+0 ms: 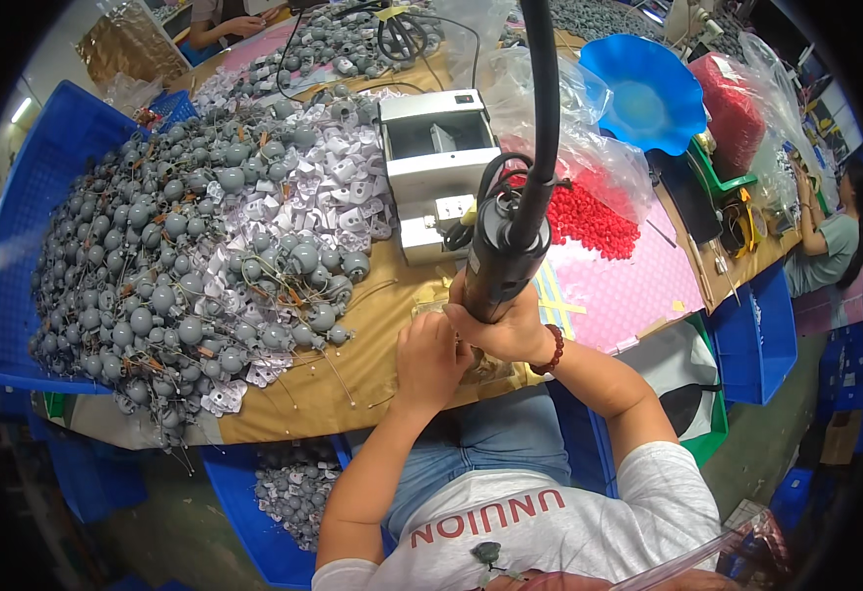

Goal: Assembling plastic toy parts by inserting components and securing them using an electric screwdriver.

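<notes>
My right hand (518, 333) is wrapped round the lower body of a black power screwdriver (500, 258), which hangs upright from a thick black arm or cable. The tool's tip is hidden behind my fingers. Close against it on the left, my left hand (429, 362) is closed with its fingers curled in; whatever it holds cannot be made out. Both hands are over the near edge of the brown-covered table (298, 402). To their left spreads a large heap of round grey plastic parts (141, 320) with thin wires, mixed with white plastic pieces (338, 187).
A white box-shaped machine (441, 169) stands beyond my hands. Small red parts (594, 222) lie on a pink sheet (638, 295) at right, near a blue scalloped bowl (643, 94). Blue bins (18, 335) flank the table. Another person (825, 241) sits at far right.
</notes>
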Motion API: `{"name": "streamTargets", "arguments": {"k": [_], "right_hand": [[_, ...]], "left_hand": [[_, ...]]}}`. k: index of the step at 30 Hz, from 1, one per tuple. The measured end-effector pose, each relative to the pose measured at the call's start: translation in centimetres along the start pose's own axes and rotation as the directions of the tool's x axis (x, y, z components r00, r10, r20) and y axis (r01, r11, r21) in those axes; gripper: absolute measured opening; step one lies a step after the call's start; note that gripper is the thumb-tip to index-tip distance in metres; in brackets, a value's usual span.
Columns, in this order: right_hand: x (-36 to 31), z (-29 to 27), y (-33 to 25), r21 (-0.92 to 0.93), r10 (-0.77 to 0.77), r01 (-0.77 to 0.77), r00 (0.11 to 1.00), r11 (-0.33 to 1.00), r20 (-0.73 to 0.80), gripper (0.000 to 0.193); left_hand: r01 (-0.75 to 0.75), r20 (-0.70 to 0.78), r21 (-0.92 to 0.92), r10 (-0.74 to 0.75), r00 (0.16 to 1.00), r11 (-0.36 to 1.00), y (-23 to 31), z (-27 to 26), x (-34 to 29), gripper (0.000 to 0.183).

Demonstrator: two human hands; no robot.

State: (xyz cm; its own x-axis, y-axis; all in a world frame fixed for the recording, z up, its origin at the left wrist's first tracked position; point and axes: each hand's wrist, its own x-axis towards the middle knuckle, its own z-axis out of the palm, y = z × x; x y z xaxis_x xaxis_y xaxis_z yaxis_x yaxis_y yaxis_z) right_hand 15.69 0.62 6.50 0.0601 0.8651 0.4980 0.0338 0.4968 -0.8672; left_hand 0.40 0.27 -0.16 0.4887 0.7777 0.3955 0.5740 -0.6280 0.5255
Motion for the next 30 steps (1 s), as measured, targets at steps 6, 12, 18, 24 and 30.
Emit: {"name": "streamTargets", "arguments": {"k": [6,12,18,24,30], "right_hand": [[-1.2,0.1,0.5,0.04,0.036,-0.039,0.997,0.998,0.075,0.035],[-1.8,0.5,0.7,0.09,0.049,-0.056,0.996,0.994,0.074,0.033],[-2.8,-0.1,2.3,-0.007,0.028,-0.028,0.994,1.0,0.107,0.054],[-2.2,-0.2,1.6,-0.021,0.009,-0.008,0.999,1.0,0.05,0.05],[1.1,-3.2,0.9,0.091,0.162,-0.14,0.935,0.986,-0.315,0.032]], "left_hand": [[0.005,0.035,-0.062,-0.003,0.999,0.998,0.2,-0.5,0.1,0.031],[0.031,0.049,-0.113,-0.026,0.998,0.993,0.0,-0.5,0.2,0.031],[0.032,0.035,-0.129,-0.027,0.999,0.991,0.1,-0.4,0.3,0.03],[0.045,0.071,-0.065,-0.041,0.997,0.997,0.0,-0.3,-0.2,0.033],[0.169,0.036,0.061,-0.171,0.985,0.984,1.5,-1.5,-0.2,0.044]]}}
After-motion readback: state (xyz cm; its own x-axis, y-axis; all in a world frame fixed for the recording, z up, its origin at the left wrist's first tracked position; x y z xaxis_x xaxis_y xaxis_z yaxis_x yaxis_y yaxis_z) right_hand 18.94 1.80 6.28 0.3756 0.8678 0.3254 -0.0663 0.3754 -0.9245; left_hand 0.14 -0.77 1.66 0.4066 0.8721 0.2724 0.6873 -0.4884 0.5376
